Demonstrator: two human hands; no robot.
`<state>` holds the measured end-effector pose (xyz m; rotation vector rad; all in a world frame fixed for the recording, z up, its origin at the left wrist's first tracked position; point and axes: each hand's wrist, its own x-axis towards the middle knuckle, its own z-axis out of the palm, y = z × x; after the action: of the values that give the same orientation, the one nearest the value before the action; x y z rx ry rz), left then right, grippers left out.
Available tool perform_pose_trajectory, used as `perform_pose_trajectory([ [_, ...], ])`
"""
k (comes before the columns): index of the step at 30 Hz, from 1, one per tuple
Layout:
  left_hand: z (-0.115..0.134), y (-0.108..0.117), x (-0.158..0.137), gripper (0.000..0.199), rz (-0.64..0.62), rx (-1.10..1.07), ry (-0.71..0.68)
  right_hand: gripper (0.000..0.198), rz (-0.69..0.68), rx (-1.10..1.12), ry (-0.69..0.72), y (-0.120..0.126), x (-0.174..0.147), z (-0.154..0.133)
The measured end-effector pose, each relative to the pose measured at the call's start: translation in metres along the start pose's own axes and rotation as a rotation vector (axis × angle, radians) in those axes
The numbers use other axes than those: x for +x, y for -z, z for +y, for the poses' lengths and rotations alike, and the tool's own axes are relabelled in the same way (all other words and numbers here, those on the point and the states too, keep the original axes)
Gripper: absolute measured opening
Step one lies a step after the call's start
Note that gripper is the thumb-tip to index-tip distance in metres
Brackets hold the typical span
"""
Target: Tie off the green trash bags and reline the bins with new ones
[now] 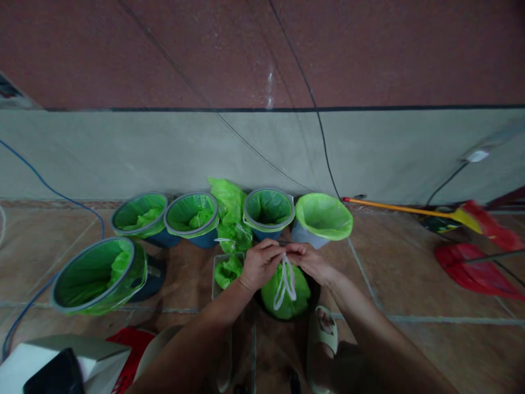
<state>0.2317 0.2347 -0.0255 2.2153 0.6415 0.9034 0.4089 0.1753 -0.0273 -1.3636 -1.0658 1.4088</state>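
Note:
My left hand (263, 264) and my right hand (310, 261) meet above a green garbage bag (283, 303), fingertips closed in a pinch. Both are on the bag's white drawstring (280, 295), whose loop dangles below the fingers over the bulging bag. The bag sits in a dark round bin (315, 295) between my feet; the exact grip is partly hidden by the fingers. Just left of my left hand is a small rectangular bin (217, 284) with green plastic inside. Behind the hands stands a pale bin lined with a green bag (324, 216).
Several grey-rimmed bins with green liners, such as this bin (268, 221), line the wall. A tied green bag (229, 205) leans among them. A broom (402, 208) and red dustpan (463, 268) lie right. A white box (77, 355) is lower left, near a blue cable (53, 191).

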Motion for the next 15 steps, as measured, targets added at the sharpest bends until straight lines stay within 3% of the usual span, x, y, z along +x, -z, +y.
perform_pose_trajectory([
  [2,-0.001,-0.001,0.000,0.023,-0.025,-0.052,0.029,0.023,0.077,-0.158,0.046,0.000,0.001,-0.002],
  [6,-0.004,-0.003,0.001,0.021,-0.030,-0.100,0.128,0.018,0.275,-0.787,0.212,-0.003,-0.002,-0.015],
  [9,-0.003,-0.005,0.002,0.019,-0.017,-0.073,0.173,0.022,0.361,-1.176,0.178,-0.006,-0.010,-0.022],
  [12,-0.001,-0.006,0.002,0.018,0.001,-0.037,0.232,0.024,0.457,-1.345,0.035,-0.002,-0.014,-0.022],
  [15,-0.003,-0.007,0.003,0.018,0.055,-0.083,0.372,0.022,0.558,-1.295,-0.019,0.009,-0.011,-0.016],
])
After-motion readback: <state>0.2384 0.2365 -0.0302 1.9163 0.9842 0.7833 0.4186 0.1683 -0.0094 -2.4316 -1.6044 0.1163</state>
